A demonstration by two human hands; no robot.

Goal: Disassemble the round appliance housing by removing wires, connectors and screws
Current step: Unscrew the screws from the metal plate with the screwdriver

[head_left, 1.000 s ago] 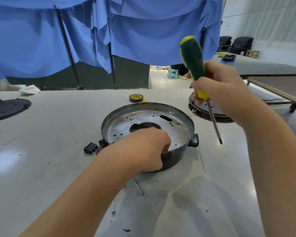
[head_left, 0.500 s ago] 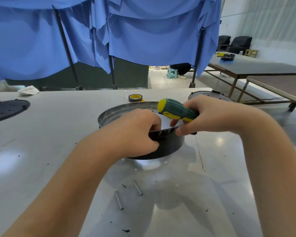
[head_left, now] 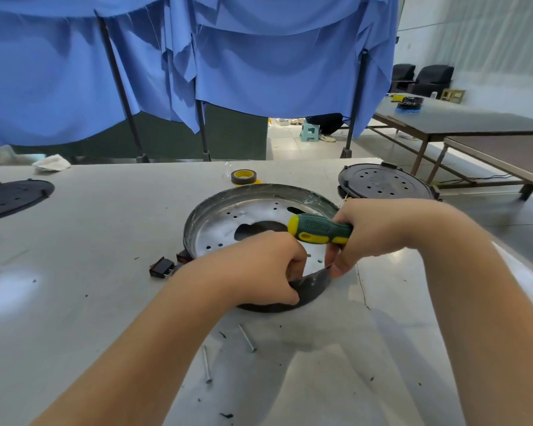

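The round housing (head_left: 243,216), near the table's (head_left: 90,241) far edge, has been tipped up off its near side and now sits lower again, so the work is repositioning rather than unscrewing. The left hand (head_left: 259,269) curls over the near rim; the right hand (head_left: 379,232) wraps the screwdriver (head_left: 317,232) while its fingertips (head_left: 336,267) pinch that rim.

Round housing (head_left: 253,210): near rim and front wall covered by left hand (head_left: 259,269) and right hand (head_left: 379,232); fingertips inside it unseen.
Screwdriver (head_left: 320,230): shaft and tip concealed within the right hand.
Black perforated disc (head_left: 13,198), far left of the housing: cropped by the frame edge.
Black switch (head_left: 161,267), just left of the housing: its wiring too small to resolve.
Both forearms: cropped at the bottom edge.
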